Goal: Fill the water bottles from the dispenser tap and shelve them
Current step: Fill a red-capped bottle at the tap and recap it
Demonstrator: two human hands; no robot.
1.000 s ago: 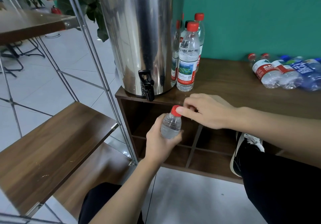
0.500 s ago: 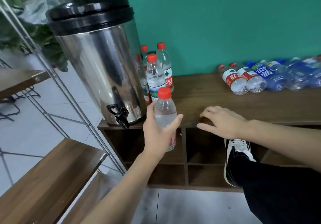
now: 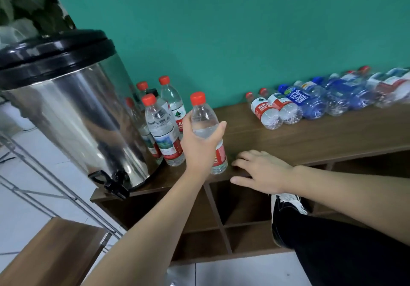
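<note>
Left hand (image 3: 199, 146) grips a capped bottle (image 3: 207, 130), fingers wrapped round its middle, base at or just above the counter (image 3: 310, 139) beside the standing bottles (image 3: 164, 130). Right hand (image 3: 261, 171) lies flat, fingers straight, holding nothing. Risk: a tilted set-down could topple neighbours (closely packed) near the dispenser (image 3: 73, 117).

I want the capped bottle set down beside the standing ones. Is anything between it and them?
Nothing visible: the left hand holds the capped bottle just right of the standing bottles, over bare cabinet top.
</note>
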